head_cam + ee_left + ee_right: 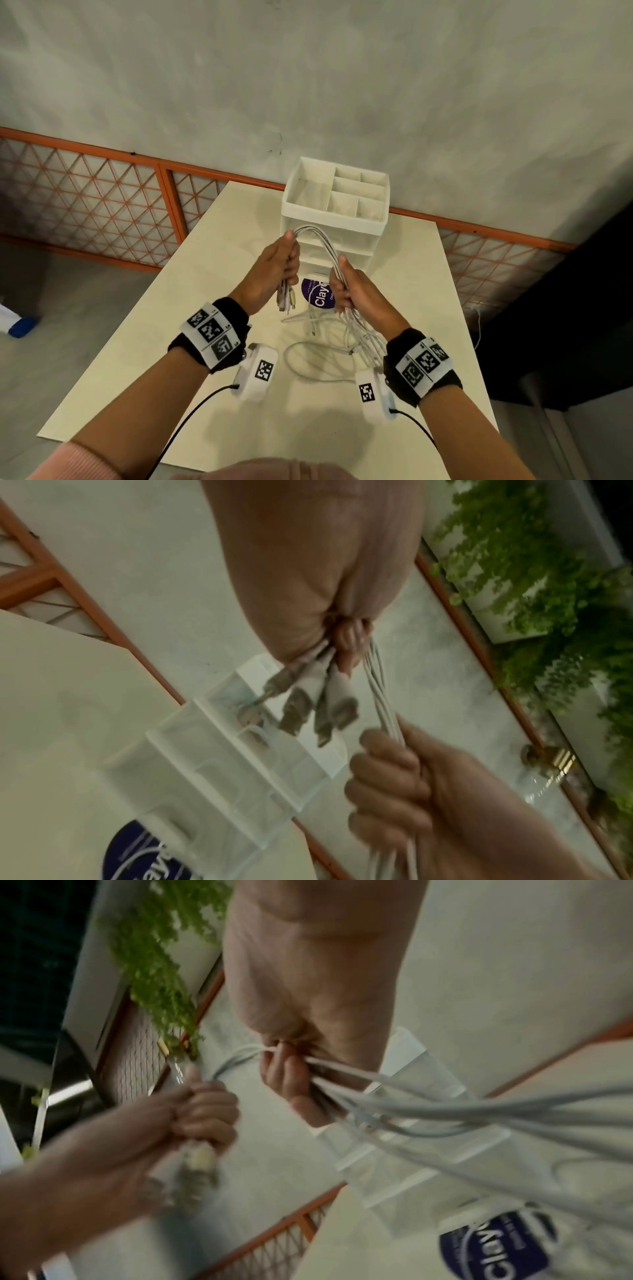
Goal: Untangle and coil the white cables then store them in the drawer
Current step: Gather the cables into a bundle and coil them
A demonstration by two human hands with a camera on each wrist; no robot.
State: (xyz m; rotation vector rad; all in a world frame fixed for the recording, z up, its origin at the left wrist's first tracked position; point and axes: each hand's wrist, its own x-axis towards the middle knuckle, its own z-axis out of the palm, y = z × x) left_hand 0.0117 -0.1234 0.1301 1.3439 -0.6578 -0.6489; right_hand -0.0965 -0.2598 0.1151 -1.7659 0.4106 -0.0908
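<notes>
The left hand (274,270) is gripping a bundle of white cables (318,240) in a fist, with the plug ends (286,298) hanging out below its fingers. The right hand (356,291) is curling round the same bundle a little further along, thumb up, so the cables are arching between the two hands above the table (171,325). Past the right hand the rest of the cables are trailing down and lying in loose loops (318,359) on the table's middle, between the wrists. The white drawer unit (337,219) is standing at the table's far edge, just behind the hands, its open top tray divided into compartments. A round purple sticker (317,294) is lying on the table at the foot of the unit, partly hidden by the hands
</notes>
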